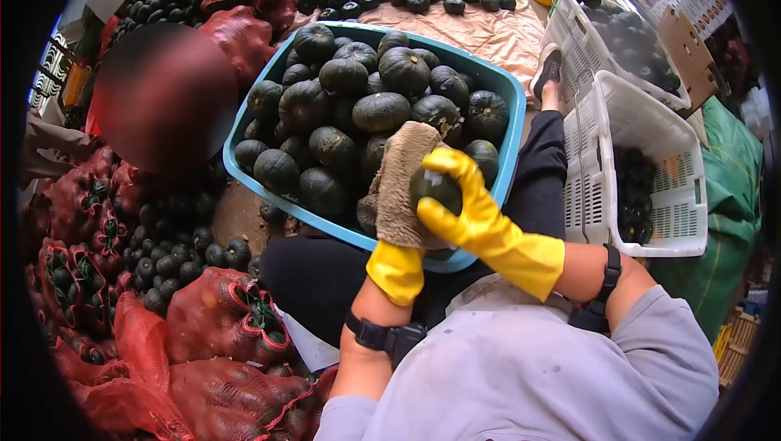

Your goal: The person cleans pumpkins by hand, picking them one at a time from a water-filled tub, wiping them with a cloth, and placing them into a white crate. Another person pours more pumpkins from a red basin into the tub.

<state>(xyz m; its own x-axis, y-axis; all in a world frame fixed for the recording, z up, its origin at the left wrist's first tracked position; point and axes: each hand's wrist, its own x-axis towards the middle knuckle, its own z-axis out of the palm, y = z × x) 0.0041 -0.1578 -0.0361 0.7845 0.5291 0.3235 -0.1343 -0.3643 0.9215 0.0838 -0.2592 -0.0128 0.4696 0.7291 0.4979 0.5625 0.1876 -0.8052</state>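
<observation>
My right hand (pixel 480 217), in a yellow rubber glove, is closed around a small dark green squash (pixel 435 189) above the tub's near edge. A brown towelling cloth (pixel 404 185) is held in my left hand (pixel 396 272) against the squash's left side. The cloth covers the fingers of that hand, and only the yellow glove cuff shows. Just beyond both hands is a blue tub (pixel 514 99) heaped with dark green squashes (pixel 382 111), some with pale, rough patches.
At left lie red mesh sacks (pixel 220 315) of squashes and a loose pile (pixel 167 266). White plastic crates (pixel 655 225) stand at right, beside a green sheet (pixel 732 189). More squashes rest on a brown sheet (pixel 480 34) behind the tub. Another person's sleeve (pixel 57 144) shows at far left.
</observation>
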